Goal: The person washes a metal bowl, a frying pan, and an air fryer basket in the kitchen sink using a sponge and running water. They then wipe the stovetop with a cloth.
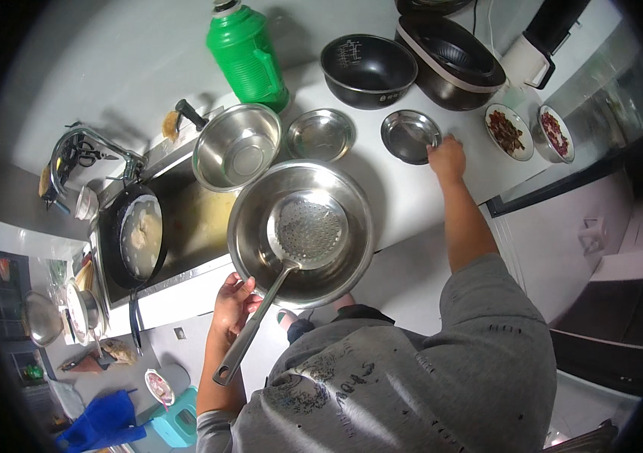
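In my left hand (232, 303) is the rim of a large stainless steel basin (358, 243), held up in front of my body. A perforated steel skimmer (309, 229) rests inside it, its long handle sticking out past the rim over my left forearm. Far to the right, my right hand (448, 158) grips the edge of a small, shallow steel dish (409, 135) on the white counter (406, 209). A similar steel dish (320, 135) lies to its left, beside a deep steel bowl (242, 156) at the sink's edge.
A wok (148, 238) with cloudy liquid sits over the sink (196, 226). At the back stand a green thermos (245, 54), a black inner pot (369, 71) and a rice cooker (451, 62). A plate of food (508, 131) and a filled bowl (555, 134) are far right.
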{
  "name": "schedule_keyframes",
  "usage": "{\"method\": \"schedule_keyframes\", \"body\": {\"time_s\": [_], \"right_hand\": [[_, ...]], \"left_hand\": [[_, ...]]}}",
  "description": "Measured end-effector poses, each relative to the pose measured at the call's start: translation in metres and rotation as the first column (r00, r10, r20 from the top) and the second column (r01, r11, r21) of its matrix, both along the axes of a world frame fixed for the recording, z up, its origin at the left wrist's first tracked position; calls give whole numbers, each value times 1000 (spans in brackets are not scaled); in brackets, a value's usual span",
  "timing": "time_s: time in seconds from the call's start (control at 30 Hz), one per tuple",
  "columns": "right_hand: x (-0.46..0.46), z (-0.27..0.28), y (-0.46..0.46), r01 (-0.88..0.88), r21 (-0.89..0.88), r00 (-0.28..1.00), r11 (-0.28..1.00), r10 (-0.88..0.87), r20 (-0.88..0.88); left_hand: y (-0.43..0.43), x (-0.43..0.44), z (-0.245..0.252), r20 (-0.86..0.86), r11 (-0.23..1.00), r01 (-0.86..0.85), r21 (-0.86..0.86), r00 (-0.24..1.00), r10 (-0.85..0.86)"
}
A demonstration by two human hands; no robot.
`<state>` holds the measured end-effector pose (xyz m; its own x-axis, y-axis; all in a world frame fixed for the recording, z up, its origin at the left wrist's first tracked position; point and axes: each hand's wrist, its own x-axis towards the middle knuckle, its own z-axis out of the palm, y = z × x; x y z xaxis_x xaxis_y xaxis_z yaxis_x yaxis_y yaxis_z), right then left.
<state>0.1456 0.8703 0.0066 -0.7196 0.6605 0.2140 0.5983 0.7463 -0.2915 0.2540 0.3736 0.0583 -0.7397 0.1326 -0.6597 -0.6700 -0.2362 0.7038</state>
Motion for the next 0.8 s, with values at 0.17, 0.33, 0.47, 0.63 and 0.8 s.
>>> {"method": "schedule_keyframes", "body": {"time_s": [0.17,0.33,0.47,0.63,0.8], "right_hand": [[-78,2,-79,-259,-661,909,705,409,79],[-109,-28,-118,-80,-977,977,199,209,-38],[-97,-15,-114,-164,-943,981,289,145,-126],[-58,45,-96,-260,-893,960,367,0,-279],[-41,127,-97,-432,-741,899,514,176,-402]], "left_hand": [[1,1,-1,1,999,-30,14,1000,30],[1,4,2,7,999,-35,17,999,34],[0,10,1,-23,999,-41,27,999,41],[-4,13,-5,-39,994,-3,109,999,7],[12,7,-10,19,992,44,120,999,-47]]}}
